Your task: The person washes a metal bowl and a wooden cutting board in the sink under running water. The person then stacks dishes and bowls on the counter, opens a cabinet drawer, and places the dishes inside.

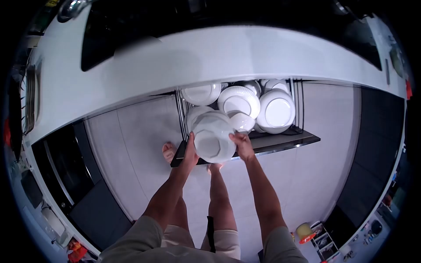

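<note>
A white bowl [213,139] with a faceted, many-sided shape is held between my two hands over the front of an open pull-out drawer [280,142]. My left hand [190,151] grips its left rim, and my right hand [241,145] pinches the right rim. Whether more than one piece is in the grip, I cannot tell. Just behind it in the drawer are a ribbed white plate [239,97], a small white bowl [242,122] and, at the right, a stack of round white dishes [277,113]. Another white dish [201,93] lies at the back left.
Above the drawer runs a white countertop [210,57] with a black cooktop [197,17]. Dark cabinets [372,144] line the right, and more stand on the left. My feet [168,151] are close to the drawer's front edge. A small rack [324,242] stands at lower right.
</note>
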The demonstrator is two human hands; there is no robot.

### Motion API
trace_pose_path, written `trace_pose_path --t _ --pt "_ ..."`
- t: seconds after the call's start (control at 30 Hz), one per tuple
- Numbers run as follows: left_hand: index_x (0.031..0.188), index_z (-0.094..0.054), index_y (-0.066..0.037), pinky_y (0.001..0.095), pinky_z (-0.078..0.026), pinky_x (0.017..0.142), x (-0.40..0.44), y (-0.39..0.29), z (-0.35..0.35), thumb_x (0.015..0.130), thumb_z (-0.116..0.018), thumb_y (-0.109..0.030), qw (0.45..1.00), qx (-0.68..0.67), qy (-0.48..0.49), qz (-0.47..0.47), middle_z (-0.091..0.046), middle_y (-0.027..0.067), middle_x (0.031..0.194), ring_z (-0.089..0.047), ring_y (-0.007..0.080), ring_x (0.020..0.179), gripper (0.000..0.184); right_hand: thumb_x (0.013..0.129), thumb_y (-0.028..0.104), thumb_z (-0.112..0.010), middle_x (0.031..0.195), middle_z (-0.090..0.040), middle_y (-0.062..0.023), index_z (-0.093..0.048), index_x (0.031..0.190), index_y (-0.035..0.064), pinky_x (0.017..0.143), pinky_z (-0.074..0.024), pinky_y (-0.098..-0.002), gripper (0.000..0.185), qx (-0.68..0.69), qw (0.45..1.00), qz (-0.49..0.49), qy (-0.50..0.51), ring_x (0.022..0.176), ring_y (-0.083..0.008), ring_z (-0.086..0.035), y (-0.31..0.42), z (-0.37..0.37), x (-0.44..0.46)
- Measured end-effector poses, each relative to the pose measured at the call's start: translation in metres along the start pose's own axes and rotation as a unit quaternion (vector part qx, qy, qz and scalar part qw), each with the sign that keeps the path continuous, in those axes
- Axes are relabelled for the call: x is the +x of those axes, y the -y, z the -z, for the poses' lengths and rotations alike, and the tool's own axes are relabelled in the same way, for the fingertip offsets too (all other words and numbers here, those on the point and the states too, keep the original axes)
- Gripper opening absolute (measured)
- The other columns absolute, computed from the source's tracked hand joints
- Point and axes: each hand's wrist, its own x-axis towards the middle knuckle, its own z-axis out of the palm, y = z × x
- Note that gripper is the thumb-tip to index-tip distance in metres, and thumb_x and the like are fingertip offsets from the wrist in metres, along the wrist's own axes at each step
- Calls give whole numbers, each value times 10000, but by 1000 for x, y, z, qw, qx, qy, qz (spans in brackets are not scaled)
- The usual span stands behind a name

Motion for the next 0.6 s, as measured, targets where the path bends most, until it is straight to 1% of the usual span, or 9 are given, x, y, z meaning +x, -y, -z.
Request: trace_pose_path --t 0.03,0.13,0.2,0.23,0.3,0.33,0.43,0.53,0.6 --pt "1256 -470 -103 296 -447 894 9 4 7 937 -388 -492 1000 13 -6 -13 -559 27 1190 -540 148 1080 509 828 180 -652 960 -639 -62 -631 996 -43 757 -459 -251 280 33 999 -24 7 822 -111 -588 -6 5 15" --pt "1245 -476 -87 297 -450 889 40 6 25 930 -405 -492 999 21 -28 -19 -566 32 1180 -548 153 1068 518 832 184 -645 942 -646 -69 -597 1058 -50 768 -466 -258 328 36 998 -51 29 830 -127 -605 -18 21 56" --pt "1219 -491 -79 298 -450 887 53 4 31 920 -440 -482 999 26 -41 -21 -586 37 1141 -565 156 1038 505 831 186 -647 923 -646 -66 -605 1048 -43 771 -466 -257 318 50 996 -65 36 831 -134 -610 -29 27 79" --pt "1211 -497 -79 297 -451 884 57 3 31 919 -447 -475 997 29 -65 -28 -593 40 1126 -571 156 1027 494 830 187 -649 914 -646 -65 -608 1043 -40 773 -466 -257 313 57 995 -71 39 832 -137 -613 -36 32 90" --pt "1194 -509 -79 295 -454 879 68 4 38 917 -463 -460 992 34 -110 -42 -606 45 1095 -582 156 1005 473 836 179 -642 964 -633 -73 -573 1082 -43 788 -467 -257 339 57 993 -90 47 870 -136 -609 -47 37 107" --pt "1231 -467 -66 317 -438 909 74 5 45 894 -502 -471 993 45 -89 -66 -571 75 1155 -555 180 1052 528 836 174 -640 986 -628 -77 -561 1093 -46 792 -467 -258 347 56 992 -100 44 881 -136 -607 -51 38 114" --pt "1286 -395 -48 338 -380 974 94 20 78 856 -541 -509 984 42 -162 -59 -499 95 1252 -490 209 1138 646 839 160 -634 1034 -612 -83 -517 1141 -57 808 -466 -261 390 65 989 -115 60 911 -140 -600 -59 37 129" --pt "1344 -310 -31 353 -302 1030 103 32 100 812 -582 -542 983 41 -171 -56 -416 105 1335 -413 226 1212 786 840 153 -629 1039 -609 -83 -490 1169 -65 827 -465 -269 419 85 988 -115 63 926 -145 -598 -72 40 142" --pt "1361 -291 -29 353 -281 1041 104 38 103 805 -587 -546 976 50 -203 -57 -404 108 1347 -400 225 1224 815 841 148 -623 1034 -605 -80 -471 1181 -77 841 -462 -274 434 103 986 -110 66 938 -140 -593 -78 42 146"
